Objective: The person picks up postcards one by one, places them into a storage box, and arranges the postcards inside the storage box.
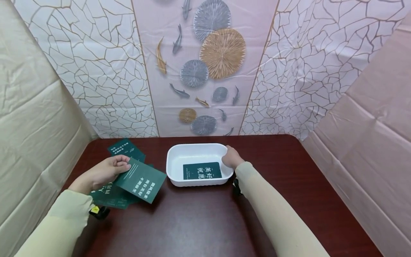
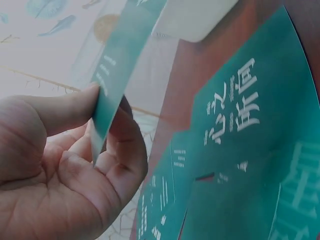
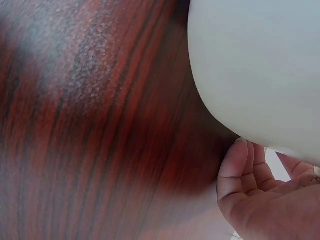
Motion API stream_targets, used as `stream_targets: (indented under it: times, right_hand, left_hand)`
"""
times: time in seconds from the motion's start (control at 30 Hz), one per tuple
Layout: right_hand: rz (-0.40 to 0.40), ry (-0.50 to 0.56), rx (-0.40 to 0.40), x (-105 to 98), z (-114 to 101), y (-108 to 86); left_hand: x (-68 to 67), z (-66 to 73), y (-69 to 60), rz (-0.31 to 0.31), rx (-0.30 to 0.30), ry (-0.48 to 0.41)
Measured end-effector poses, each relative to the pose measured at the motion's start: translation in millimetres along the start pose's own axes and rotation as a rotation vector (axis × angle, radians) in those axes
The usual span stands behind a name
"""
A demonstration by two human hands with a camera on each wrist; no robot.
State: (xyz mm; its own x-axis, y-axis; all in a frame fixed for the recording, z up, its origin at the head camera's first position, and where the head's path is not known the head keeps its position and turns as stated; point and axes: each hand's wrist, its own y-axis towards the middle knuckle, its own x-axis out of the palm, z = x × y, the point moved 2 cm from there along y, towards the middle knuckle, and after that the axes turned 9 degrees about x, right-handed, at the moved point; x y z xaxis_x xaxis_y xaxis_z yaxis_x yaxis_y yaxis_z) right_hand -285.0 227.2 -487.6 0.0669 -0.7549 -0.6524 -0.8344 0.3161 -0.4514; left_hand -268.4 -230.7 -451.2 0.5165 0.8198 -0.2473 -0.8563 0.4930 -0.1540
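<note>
Patterned cloth (image 1: pixel 199 128) hangs behind the far edge of a glossy dark-red worktop (image 1: pixel 205 225). Near its left edge, the left hand (image 1: pixel 104 173) pinches a tilted green card (image 1: pixel 141 181) with white print, above other cards (image 1: pixel 125 148). Near the far edge, the right hand (image 1: pixel 232 157) grips the right end of a white tray (image 1: pixel 199 183) holding one flat card (image 1: pixel 192 172).

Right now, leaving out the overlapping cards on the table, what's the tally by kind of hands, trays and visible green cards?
Hands: 2, left hand and right hand
Trays: 1, white tray
Green cards: 2, held card and card in the tray
Total: 5
</note>
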Motion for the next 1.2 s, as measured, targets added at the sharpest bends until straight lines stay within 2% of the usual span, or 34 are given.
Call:
stream_targets:
  times: [0.37,0.6,0.8,1.0,1.2]
  right_hand:
    - [-0.005,-0.016,-0.028,0.6,-0.3,-1.6]
    - [0.001,0.000,-0.025,0.4,0.3,0.6]
    - [0.003,0.001,-0.022,-0.3,0.1,-0.6]
    - [-0.002,0.006,-0.009,-0.9,-0.6,-1.7]
    - [-0.004,0.013,0.001,-0.7,-1.6,-3.0]
  left_hand:
    - [15.2,11.2,15.7,0.069,0.068,-0.027]
    - [29.6,21.1,28.6,0.081,0.086,-0.064]
    - [42.4,26.2,40.3,0.141,0.103,-0.084]
    - [54.1,30.2,51.5,0.180,0.101,-0.078]
    - [67.1,38.8,60.8,0.193,0.082,-0.053]
